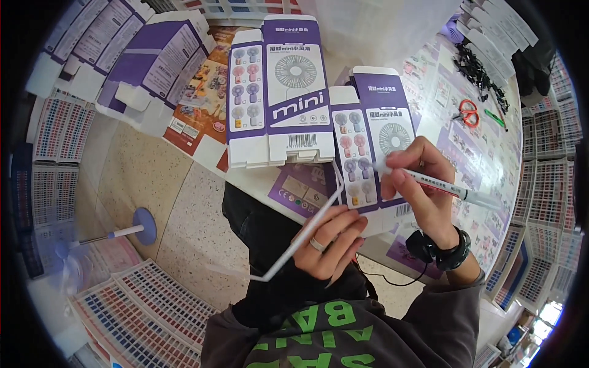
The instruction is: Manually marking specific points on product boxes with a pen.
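Note:
My right hand (423, 190) grips a white marker pen (454, 191), its tip touching a flat purple-and-white fan carton (374, 132) that lies at the table's near edge. My left hand (328, 242), wearing a ring, pinches the near end of that same flattened carton, whose thin white edge (300, 236) runs out toward the lower left. A black band sits on my right wrist.
Another flattened fan carton (279, 92) lies to the left on the table, with more folded cartons (153, 64) at the far left. Orange-handled scissors (468, 113) and black cords (475, 67) lie far right. A small standing fan (132, 230) and printed sheets (147, 313) are on the floor.

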`<act>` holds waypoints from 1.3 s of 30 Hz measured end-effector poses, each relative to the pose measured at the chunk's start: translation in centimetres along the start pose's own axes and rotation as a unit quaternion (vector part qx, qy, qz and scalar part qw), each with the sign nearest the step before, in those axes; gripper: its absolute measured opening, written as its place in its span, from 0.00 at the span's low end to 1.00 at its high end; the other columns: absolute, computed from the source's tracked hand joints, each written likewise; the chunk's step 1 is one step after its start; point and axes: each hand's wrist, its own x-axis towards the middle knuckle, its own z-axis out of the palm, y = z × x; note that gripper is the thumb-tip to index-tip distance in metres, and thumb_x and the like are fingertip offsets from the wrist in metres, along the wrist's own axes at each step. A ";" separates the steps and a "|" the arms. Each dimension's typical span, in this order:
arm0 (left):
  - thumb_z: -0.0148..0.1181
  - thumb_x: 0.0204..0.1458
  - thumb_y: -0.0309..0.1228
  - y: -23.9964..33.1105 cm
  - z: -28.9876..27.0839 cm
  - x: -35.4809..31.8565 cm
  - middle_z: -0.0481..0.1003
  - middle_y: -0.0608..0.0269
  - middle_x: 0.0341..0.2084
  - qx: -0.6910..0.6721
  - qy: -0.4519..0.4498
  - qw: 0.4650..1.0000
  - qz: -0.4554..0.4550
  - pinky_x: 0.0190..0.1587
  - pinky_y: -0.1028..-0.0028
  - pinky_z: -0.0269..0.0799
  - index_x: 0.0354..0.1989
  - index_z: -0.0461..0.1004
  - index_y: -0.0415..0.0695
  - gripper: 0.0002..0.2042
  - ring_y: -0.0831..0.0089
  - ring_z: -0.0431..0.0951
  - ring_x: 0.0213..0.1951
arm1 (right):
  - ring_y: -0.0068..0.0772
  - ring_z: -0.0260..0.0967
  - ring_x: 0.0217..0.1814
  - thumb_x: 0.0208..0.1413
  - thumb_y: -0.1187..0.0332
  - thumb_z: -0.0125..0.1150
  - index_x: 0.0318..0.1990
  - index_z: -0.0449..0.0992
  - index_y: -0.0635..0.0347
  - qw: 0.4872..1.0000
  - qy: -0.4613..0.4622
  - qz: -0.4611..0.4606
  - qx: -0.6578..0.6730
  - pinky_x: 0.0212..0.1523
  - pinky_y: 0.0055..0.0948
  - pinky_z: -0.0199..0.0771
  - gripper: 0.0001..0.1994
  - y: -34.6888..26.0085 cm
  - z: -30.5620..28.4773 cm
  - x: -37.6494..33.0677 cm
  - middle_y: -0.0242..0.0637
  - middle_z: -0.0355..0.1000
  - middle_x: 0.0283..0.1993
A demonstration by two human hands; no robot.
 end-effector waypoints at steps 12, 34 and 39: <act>0.72 0.36 0.23 -1.2 -0.3 0.3 0.73 0.63 0.42 -0.036 -0.049 0.998 0.021 0.42 0.70 0.78 0.40 0.80 0.43 0.18 0.63 0.77 0.41 | 0.24 0.59 0.24 0.48 0.76 0.55 0.29 0.71 0.68 0.998 -0.018 -0.053 -0.021 0.42 0.28 0.64 0.03 1.6 -1.1 0.1 0.34 0.66 0.20; 0.67 0.30 0.22 0.4 0.8 0.3 0.79 0.66 0.33 0.051 0.049 0.997 0.040 0.33 0.76 0.73 0.36 0.82 0.42 0.17 0.69 0.78 0.38 | 0.21 0.68 0.27 0.57 0.74 0.60 0.40 0.73 0.64 0.870 0.195 -0.079 -0.446 0.40 0.22 0.68 0.06 -0.2 -3.9 -2.2 0.32 0.71 0.29; 0.66 0.34 0.20 1.0 0.6 0.2 0.79 0.65 0.39 0.083 0.018 0.995 0.060 0.37 0.73 0.73 0.38 0.82 0.44 0.17 0.69 0.77 0.40 | 0.16 0.67 0.27 0.51 0.81 0.64 0.37 0.73 0.63 0.945 0.184 -0.004 -0.269 0.31 0.15 0.66 0.08 0.9 -4.2 -3.5 0.28 0.70 0.28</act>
